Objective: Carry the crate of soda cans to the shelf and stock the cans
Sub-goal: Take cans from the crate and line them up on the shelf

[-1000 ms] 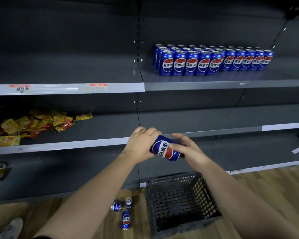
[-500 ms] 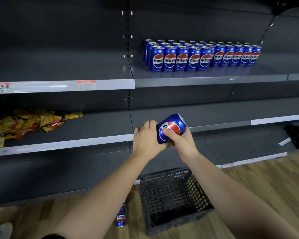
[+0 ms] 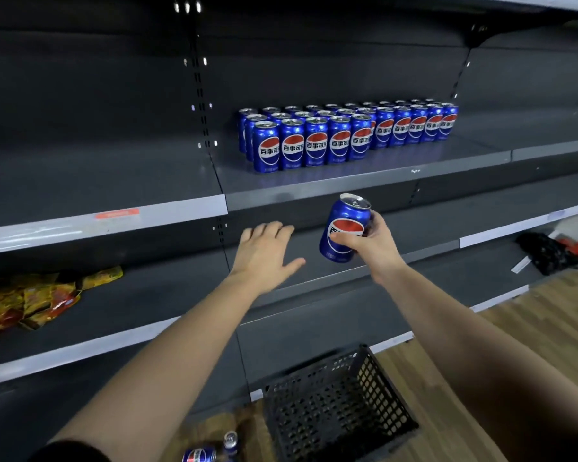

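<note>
Head view: right hand (image 3: 374, 245) grips upright can (image 3: 344, 228); left hand (image 3: 264, 251) spread, apart.

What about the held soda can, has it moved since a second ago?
Yes. The soda can in the right hand has risen from the lower shelf's edge to just under the stocked shelf's edge; the left hand let go.

The cans (image 3: 316, 146) at the front edge of the upper shelf (image 3: 397, 171) read 百事可乐 on the Pepsi globe. The held can (image 3: 344, 228) shows the same globe. The red tag (image 3: 117, 214) on the shelf's edge strip is illegible.
</note>
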